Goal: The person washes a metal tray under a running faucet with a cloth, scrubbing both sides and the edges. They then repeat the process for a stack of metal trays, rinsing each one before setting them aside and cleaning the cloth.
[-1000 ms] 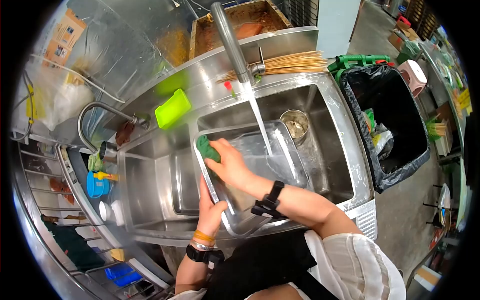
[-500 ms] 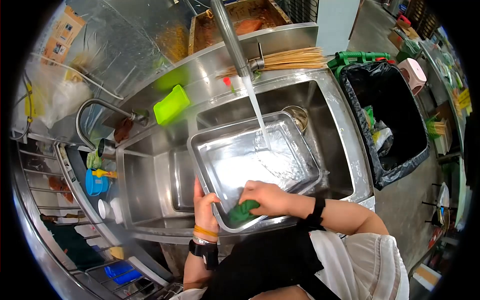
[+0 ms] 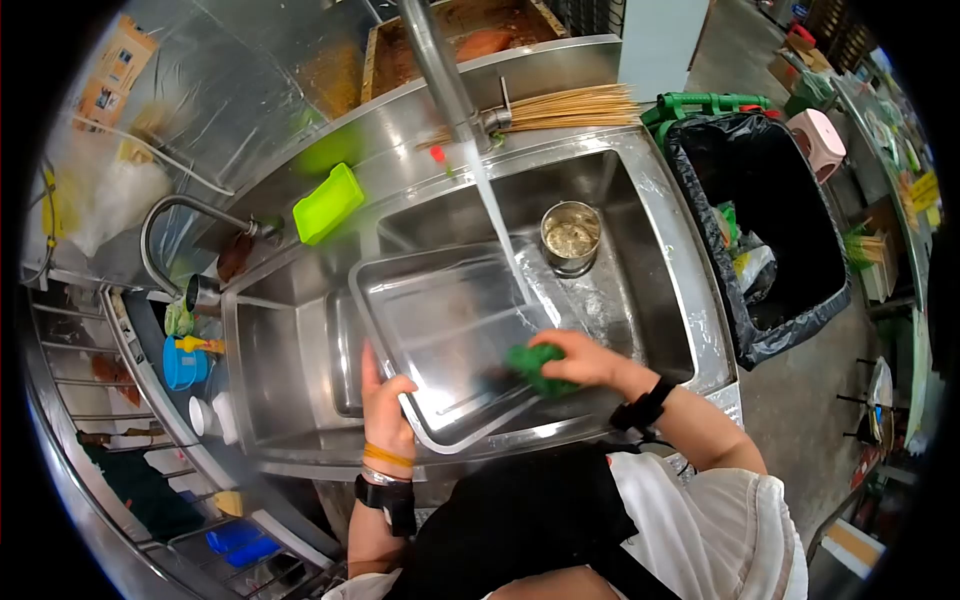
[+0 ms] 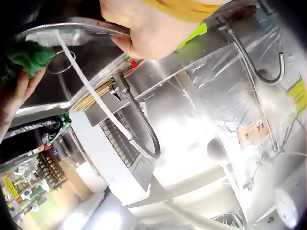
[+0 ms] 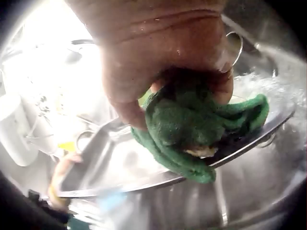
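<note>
A rectangular metal tray (image 3: 450, 300) is held tilted over the sink, with water from the faucet (image 3: 440, 80) streaming down at its far right side. My left hand (image 3: 386, 412) grips the tray's left rim near the front corner, thumb on the inner side. In my right hand (image 3: 592, 362) is a bunched green cloth (image 5: 182, 124), pressed at the tray's near right rim. The right wrist view has the cloth folded over that rim, fingers curled round it. Farther back in the basin stands a round metal cup (image 3: 570, 238).
A second basin (image 3: 290, 370) lies to the left, with a bright green plastic container (image 3: 328, 203) behind it. Wooden skewers (image 3: 570, 106) lie behind the faucet. To the right stands a bin (image 3: 760, 240) lined with a black bag. A blue cup (image 3: 184, 364) sits at far left.
My right hand has carried the cloth from the tray's far left corner to its near edge, then rightward along it. The tray has tilted and shifted left, uncovering the metal cup.
</note>
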Action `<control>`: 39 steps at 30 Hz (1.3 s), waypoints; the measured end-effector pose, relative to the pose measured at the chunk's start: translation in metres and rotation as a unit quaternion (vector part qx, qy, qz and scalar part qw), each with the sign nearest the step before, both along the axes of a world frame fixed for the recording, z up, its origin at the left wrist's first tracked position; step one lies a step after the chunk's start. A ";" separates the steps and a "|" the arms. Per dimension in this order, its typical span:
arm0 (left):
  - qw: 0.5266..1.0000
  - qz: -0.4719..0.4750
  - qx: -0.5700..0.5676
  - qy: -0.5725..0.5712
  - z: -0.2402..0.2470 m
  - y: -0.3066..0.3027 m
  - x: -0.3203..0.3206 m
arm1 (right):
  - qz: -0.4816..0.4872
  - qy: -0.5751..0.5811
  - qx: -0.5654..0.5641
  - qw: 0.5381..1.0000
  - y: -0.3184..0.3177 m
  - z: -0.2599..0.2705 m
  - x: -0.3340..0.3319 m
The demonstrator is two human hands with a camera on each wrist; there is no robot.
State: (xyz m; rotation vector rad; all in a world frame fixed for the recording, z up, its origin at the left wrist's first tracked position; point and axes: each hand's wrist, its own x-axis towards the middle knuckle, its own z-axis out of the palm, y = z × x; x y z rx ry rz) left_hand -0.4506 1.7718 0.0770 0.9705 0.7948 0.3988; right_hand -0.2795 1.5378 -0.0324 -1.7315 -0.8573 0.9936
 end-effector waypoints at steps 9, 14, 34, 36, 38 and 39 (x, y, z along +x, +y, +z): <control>0.997 -0.010 -0.014 0.077 -0.022 -0.029 0.022 | 0.177 -0.177 0.106 0.962 0.065 0.074 -0.057; 0.921 -0.037 0.379 0.082 -0.027 -0.023 0.011 | 0.235 -0.171 0.146 0.946 0.028 0.073 -0.018; 0.792 -0.423 0.427 0.108 -0.063 0.000 0.211 | -0.462 0.105 0.087 0.876 -0.139 0.064 0.048; 0.892 -0.385 0.220 0.089 -0.050 -0.006 0.218 | -0.467 0.136 0.103 0.868 -0.149 0.053 0.034; 0.910 -0.375 0.165 0.062 -0.050 -0.001 0.214 | -0.479 0.145 0.097 0.860 -0.156 0.046 0.023; 0.918 -0.369 0.137 0.050 -0.051 0.002 0.211 | -0.490 0.147 0.090 0.855 -0.157 0.045 0.017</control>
